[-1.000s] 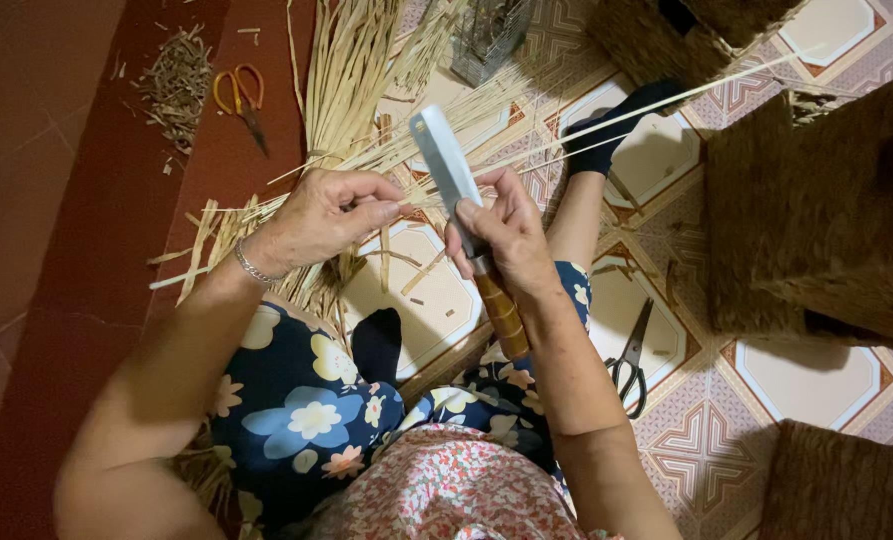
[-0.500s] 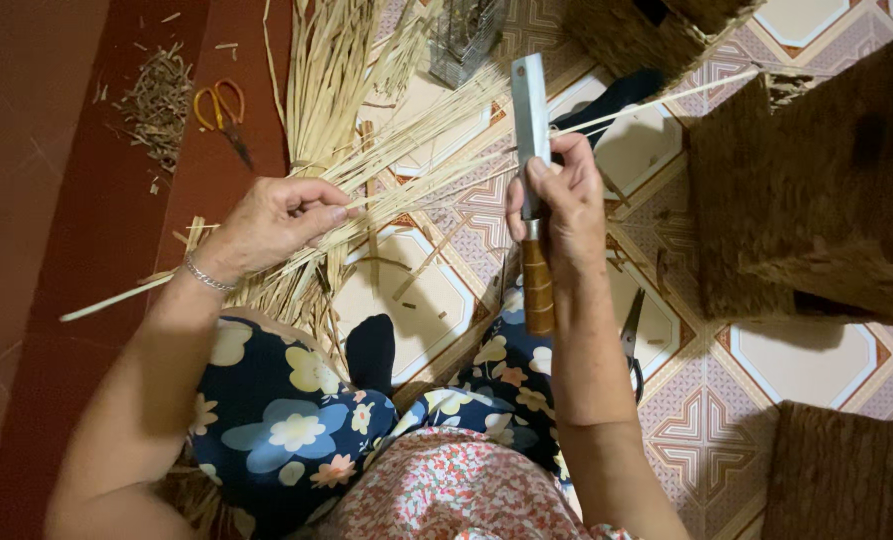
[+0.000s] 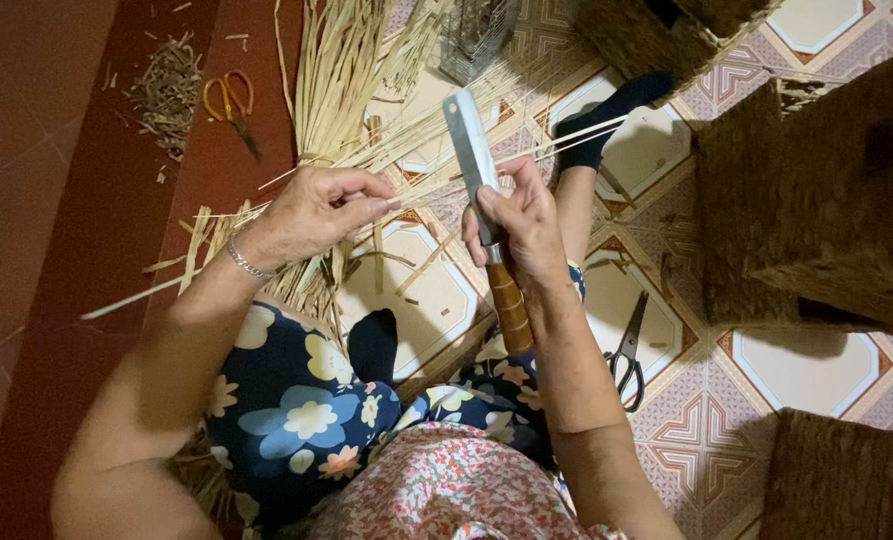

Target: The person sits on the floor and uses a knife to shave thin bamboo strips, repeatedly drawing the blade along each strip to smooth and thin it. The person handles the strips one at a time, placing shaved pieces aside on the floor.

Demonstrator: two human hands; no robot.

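Straw strips (image 3: pixel 526 150), pale and long, ran from the left hand across to the knife blade, above the person's lap and over the tiled floor.

Far left: dark red floor (image 3: pixel 46 200), bare in large part. A small heap of brown trimmings (image 3: pixel 166 90) lay on it, with orange-handled scissors (image 3: pixel 228 100) just beside.

Next right: a loose bundle of dry straw (image 3: pixel 341 70) fanned from the top edge down toward the knees, more stalks scattered under the left forearm.

Left hand (image 3: pixel 311 215), bracelet at the wrist, had its fingers closed in a pinch on the strips' near end.

Centre: a grey wire basket (image 3: pixel 476 35) stood at the top edge on patterned floor tiles (image 3: pixel 426 300), cream with ornate borders. One black-socked foot (image 3: pixel 374 345) rested near the knees.

Right hand (image 3: pixel 516 225) was wrapped tight round a knife (image 3: pixel 481 190), blade upright and tilted slightly left, brown wooden handle pointing down toward the lap. The thumb lay against the blade where the strips met it.

Beyond it, the other black-socked foot (image 3: pixel 606 115) stretched out on the tiles.

Right of the forearm: black scissors (image 3: pixel 626 350) lay on the floor.

Far right: dark brown woven baskets (image 3: pixel 816 200), coarse-textured, stood close together, one more at the lower corner.
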